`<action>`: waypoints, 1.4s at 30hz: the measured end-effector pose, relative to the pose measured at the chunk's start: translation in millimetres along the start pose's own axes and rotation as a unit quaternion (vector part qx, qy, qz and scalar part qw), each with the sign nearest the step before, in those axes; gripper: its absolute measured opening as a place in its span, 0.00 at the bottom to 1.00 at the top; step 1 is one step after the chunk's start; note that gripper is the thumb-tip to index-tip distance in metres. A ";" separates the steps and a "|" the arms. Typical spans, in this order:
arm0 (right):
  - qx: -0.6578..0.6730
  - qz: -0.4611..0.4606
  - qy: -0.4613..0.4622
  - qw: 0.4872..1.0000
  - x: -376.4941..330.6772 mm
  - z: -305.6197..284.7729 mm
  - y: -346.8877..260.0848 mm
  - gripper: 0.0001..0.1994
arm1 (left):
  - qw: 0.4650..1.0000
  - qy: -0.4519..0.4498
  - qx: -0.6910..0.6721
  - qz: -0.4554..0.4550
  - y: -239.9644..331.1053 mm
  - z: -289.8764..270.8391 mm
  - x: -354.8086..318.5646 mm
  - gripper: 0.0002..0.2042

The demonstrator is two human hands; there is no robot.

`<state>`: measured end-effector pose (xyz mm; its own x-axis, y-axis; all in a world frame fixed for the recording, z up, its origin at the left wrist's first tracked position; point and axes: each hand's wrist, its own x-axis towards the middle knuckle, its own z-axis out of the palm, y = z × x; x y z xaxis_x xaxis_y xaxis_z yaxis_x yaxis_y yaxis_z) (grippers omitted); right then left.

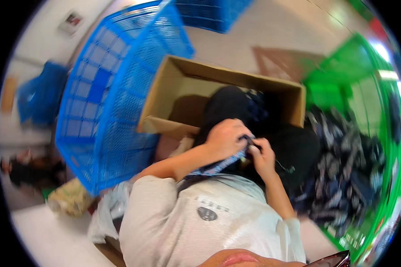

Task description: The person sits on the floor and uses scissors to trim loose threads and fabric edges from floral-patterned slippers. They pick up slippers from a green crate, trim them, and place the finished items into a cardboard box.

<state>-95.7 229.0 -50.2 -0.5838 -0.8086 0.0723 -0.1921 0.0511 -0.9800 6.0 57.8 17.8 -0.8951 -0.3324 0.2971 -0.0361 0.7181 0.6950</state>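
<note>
My left hand [228,137] is closed on a dark blue patterned cloth piece [222,166] above my lap. Close beside it, the fingertips of my right hand [263,155] pinch the same cloth at its upper end. The cloth trails from the hands down to the left, along my left forearm and against my light shirt. Its exact kind cannot be made out. Just beyond my dark-clad knees stands an open cardboard box [162,93], with some dark patterned cloth [257,106] at its right side. Part of the box's inside is hidden by my legs.
A tall blue plastic basket [120,115] stands at the left, and another blue crate [205,15] is at the far side. On the right, a green crate [365,95] holds a heap of dark cloth pieces [343,169]. A white plastic bag [109,213] lies near my left elbow.
</note>
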 end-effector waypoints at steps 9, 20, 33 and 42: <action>0.241 0.122 0.066 0.961 10.3 -4.8 -7.9 0.09 | 0.992 0.087 0.078 -0.038 6.5 8.0 -24.1 0.12; 0.223 0.170 -0.039 0.959 14.2 -9.4 0.5 0.16 | 0.990 0.106 0.091 -0.002 3.9 31.7 -38.8 0.05; 0.243 0.155 -0.010 0.958 0.6 -9.8 -1.9 0.11 | 0.990 0.129 -0.009 -0.063 9.5 23.5 -33.2 0.08; 0.252 0.160 -0.003 0.954 2.8 -13.2 -5.6 0.09 | 0.995 0.089 0.037 0.003 17.2 30.3 -45.6 0.05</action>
<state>-106.7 234.2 -42.1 -0.5435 -0.8028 -0.2450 0.4003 0.0087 -0.9163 32.7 103.9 -3.6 -0.8033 -0.4263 0.4159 -0.0702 0.7612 0.6447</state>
